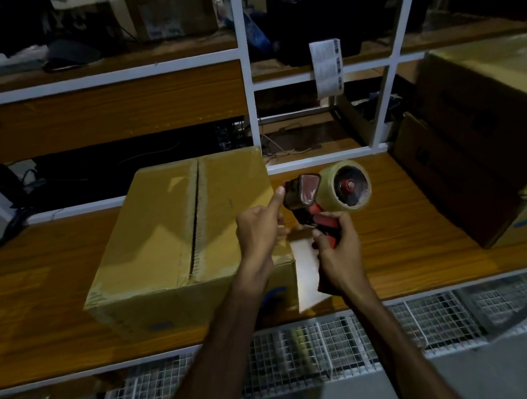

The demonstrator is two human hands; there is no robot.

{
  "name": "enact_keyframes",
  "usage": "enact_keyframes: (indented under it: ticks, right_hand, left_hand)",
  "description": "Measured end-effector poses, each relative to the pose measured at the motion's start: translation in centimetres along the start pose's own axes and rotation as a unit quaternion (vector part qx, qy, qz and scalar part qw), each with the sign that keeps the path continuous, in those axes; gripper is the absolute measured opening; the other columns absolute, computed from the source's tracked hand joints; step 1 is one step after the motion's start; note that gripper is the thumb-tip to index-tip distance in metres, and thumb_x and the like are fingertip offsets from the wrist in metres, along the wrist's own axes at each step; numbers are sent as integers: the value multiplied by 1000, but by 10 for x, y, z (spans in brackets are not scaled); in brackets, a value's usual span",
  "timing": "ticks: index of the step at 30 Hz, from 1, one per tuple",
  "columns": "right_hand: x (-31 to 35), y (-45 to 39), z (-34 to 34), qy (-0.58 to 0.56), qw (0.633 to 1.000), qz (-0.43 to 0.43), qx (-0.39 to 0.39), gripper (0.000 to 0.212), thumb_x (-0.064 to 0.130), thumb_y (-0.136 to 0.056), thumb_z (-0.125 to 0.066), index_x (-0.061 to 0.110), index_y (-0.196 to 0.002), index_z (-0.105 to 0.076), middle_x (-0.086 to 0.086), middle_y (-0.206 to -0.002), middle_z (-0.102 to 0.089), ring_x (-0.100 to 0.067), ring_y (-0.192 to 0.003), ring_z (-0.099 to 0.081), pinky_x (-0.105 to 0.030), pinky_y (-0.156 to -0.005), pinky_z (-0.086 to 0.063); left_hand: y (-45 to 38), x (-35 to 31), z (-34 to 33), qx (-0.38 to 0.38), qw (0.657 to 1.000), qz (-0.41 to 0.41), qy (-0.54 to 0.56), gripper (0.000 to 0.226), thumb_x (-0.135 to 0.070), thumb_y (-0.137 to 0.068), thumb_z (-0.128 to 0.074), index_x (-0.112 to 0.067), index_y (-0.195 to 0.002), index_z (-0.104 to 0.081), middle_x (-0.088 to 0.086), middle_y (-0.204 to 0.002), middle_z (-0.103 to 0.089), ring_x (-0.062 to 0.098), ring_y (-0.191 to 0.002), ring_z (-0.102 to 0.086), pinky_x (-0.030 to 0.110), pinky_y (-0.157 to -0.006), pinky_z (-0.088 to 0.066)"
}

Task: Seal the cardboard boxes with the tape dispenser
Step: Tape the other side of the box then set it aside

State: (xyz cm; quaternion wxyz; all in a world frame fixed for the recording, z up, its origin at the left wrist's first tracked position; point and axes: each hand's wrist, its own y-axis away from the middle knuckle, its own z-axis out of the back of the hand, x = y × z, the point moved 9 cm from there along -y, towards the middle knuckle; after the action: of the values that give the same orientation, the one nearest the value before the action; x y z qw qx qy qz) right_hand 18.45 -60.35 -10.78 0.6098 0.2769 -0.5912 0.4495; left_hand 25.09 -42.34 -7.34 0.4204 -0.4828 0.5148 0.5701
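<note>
While your right hand (335,243) grips the red plastic tape dispenser (326,192) by its handle, your left hand (260,229) pinches its thin, clingy clear tape end — keep it taut toward the brown cardboard box (168,235) near the counter's (37,288) front edge.

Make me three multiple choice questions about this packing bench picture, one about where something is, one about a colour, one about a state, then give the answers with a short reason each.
1. Where does the cardboard box with the open centre seam stand?
A. on the wooden bench top
B. on the wire mesh rack below
C. on the upper shelf

2. What colour is the handle of the tape dispenser?
A. blue
B. red
C. green

3. What is the right hand doing?
A. resting flat on the box
B. hanging free
C. gripping the dispenser handle

Answers:
1 A, the box sits on the wooden bench top, above the mesh.
2 B, the handle shows red between the fingers.
3 C, the fingers curl round the handle, while the left hand is at the dispenser's front end, thumb raised.
</note>
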Motion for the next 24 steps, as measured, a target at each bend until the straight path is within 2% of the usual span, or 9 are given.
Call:
enact_keyframes:
  ticks: [2, 5, 9, 15, 19, 24]
  right_hand:
    - [15, 9, -5, 8, 1000, 17, -7, 29, 12, -101, -64, 33, -119, -55, 12, -115, -69, -14, -100, -69, -50, -86, -59]
    - [36, 22, -11, 12, 999, 36, -20, 33, 7, -99, -64, 33, -118, -56, 21, -112, -69, -10, -104, -68, -52, -91, -58]
    - [57, 42, -22, 20, 998, 50, -36, 35, 3, -98, -64, 30, -120, -57, 30, -109, -67, -2, -104, -66, -50, -91, -59]
    - [85, 67, -50, 22, 996, 66, -57, 36, 3, -98, -63, 30, -121, -57, 25, -110, -67, -12, -103, -66, -57, -90, -57]
    - [100, 84, -73, 23, 995, 78, -56, 37, 3, -97, -62, 31, -121, -57, 21, -113, -68, -16, -110, -67, -58, -95, -56]
    - [116, 102, -103, 36, 994, 97, -40, 38, -1, -98, -61, 28, -121, -56, 33, -109, -66, -5, -106, -66, -53, -93, -58]
  left_hand:
    - [5, -2, 2, 22, 999, 26, 13, 57, -63, -84, -77, -9, -69, -65, 7, -63, -65, 25, -55, -63, 31, -52, -43]
    - [12, -4, 10, 59, 997, 44, 35, 56, -64, -83, -77, -11, -69, -63, 6, -61, -60, 23, -53, -56, 31, -51, -38]
    - [22, -4, 29, 128, 986, 59, 88, 48, -55, -89, -76, -10, -75, -65, 7, -70, -64, 21, -56, -59, 32, -57, -42]
    - [40, -1, 75, 219, 958, 62, 174, 34, -41, -89, -73, -8, -87, -70, 7, -84, -69, 17, -67, -64, 33, -65, -46]
    - [50, 1, 107, 256, 930, 80, 250, 19, -21, -102, -61, -7, -98, -72, 8, -97, -72, 21, -77, -66, 34, -70, -48]
    - [61, 0, 145, 294, 896, 93, 318, 25, -13, -98, -51, -2, -114, -67, 14, -105, -69, 28, -85, -65, 39, -75, -48]
